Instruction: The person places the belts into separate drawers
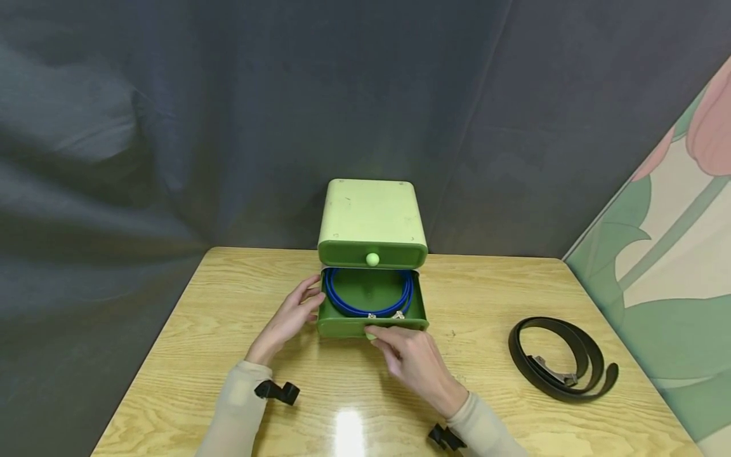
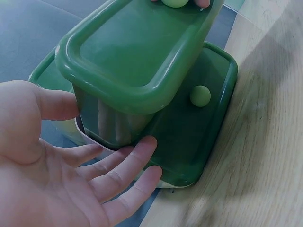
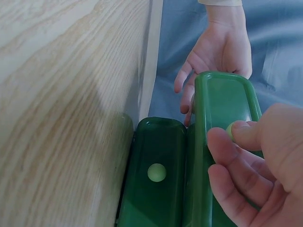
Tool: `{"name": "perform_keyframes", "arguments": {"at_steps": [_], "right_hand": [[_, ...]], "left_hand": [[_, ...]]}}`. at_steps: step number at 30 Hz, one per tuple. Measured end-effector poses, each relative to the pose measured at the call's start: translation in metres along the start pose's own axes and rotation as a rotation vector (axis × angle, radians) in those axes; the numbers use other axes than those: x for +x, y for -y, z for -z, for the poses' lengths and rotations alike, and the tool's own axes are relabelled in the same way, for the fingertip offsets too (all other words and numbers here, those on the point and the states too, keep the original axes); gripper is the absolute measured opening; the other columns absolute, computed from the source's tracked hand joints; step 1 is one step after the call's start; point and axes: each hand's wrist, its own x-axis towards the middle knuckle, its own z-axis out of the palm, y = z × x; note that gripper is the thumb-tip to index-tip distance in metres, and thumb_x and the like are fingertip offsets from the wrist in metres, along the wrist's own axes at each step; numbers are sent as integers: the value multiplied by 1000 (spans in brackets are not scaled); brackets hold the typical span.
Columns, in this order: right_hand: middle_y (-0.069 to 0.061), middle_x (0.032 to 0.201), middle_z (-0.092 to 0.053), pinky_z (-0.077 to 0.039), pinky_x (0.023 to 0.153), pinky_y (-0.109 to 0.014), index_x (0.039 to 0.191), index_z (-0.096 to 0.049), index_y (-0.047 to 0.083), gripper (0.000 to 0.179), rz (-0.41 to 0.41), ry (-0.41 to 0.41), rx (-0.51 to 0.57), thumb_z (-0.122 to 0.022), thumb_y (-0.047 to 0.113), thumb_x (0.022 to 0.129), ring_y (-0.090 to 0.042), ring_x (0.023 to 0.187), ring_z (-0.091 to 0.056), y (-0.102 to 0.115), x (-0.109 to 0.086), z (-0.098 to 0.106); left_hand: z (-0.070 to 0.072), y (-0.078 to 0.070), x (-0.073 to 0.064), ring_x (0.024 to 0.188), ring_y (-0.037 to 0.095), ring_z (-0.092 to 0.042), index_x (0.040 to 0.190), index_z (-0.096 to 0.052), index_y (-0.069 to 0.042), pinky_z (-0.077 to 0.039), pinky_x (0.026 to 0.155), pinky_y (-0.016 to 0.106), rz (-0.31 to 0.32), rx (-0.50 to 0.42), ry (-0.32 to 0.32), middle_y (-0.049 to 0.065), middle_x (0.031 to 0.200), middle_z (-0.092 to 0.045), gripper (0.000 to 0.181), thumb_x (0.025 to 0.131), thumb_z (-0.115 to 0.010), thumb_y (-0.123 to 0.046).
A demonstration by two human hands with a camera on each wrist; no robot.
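Observation:
A small pale-green cabinet [image 1: 371, 212] with dark green drawer fronts stands on the table. Its middle drawer [image 1: 342, 328] is pulled out, and a coiled blue strap [image 1: 408, 295] with metal fittings lies inside. My right hand [image 1: 414, 358] pinches that drawer's round knob [image 3: 229, 131] between thumb and index finger. At the drawer's left side is my left hand [image 1: 291, 317], its fingers spread and relaxed, the thumb close against the side wall. The lower drawer [image 3: 151, 198], with its own knob [image 2: 200, 96], is closed beneath; the head view hides it.
A coiled black belt [image 1: 588, 346] with a metal buckle lies on the right of the wooden table [image 1: 217, 304]. A dark grey curtain [image 1: 365, 95] hangs behind. Flower-patterned fabric [image 1: 679, 254] borders the right edge.

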Motion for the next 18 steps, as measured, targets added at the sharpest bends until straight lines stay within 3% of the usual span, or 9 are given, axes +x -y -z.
{"name": "perform_keyframes", "arguments": {"at_steps": [18], "right_hand": [[1, 95, -83, -28, 48, -6, 118, -82, 12, 28, -6, -10, 10, -81, 2, 92, 10, 55, -32, -2, 3, -2]], "left_hand": [[0, 0, 0, 140, 44, -56, 170, -25, -9, -53, 109, 56, -6, 14, 1, 27, 167, -39, 64, 114, -48, -32]]}}
